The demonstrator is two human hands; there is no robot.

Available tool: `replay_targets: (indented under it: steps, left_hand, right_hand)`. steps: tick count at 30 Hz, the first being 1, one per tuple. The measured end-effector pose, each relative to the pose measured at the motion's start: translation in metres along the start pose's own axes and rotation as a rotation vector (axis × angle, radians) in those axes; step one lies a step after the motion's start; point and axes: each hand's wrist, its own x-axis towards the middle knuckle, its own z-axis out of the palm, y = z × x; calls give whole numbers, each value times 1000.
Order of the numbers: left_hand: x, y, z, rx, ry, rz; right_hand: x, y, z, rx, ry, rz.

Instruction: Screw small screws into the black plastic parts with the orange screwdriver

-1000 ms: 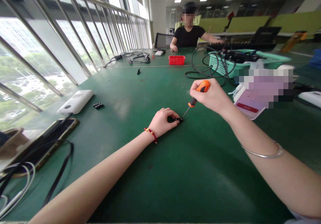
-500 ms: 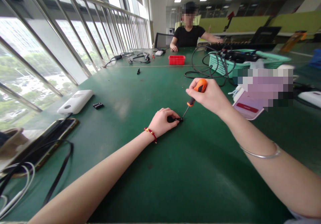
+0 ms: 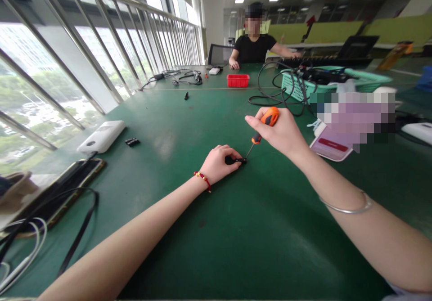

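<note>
A: What lies around the hands?
B: A white box (image 3: 101, 136) and a little black piece (image 3: 132, 142) at left, a red tray (image 3: 238, 81) far ahead, a green basket (image 3: 305, 87) full of cables at right. Nothing blocks the hands.
A: And the hands?
B: The left hand (image 3: 219, 163) pinches a small black part (image 3: 236, 160) on the green surface (image 3: 263, 229). The right hand (image 3: 281, 131) is closed around an orange screwdriver (image 3: 261, 131), tip on the part. No writing is readable.

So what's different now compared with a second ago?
The right hand has shifted slightly left, tilting the orange screwdriver more upright, and its fingers have stretched out along the handle. The left hand has stayed put, pinning the small black part on the green table, with the tip still on it.
</note>
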Motion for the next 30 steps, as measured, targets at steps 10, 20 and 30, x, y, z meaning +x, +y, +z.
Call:
replay_targets:
  steps: [10, 20, 30]
  left_hand:
    - [0, -1, 0, 14, 10, -3]
    - [0, 0, 0, 9, 5, -2]
    - [0, -1, 0, 11, 9, -1]
  right_hand:
    - [5, 1, -9, 152, -183, -62]
    - [0, -5, -6, -21, 44, -64]
    - [2, -1, -4, -31, 41, -39]
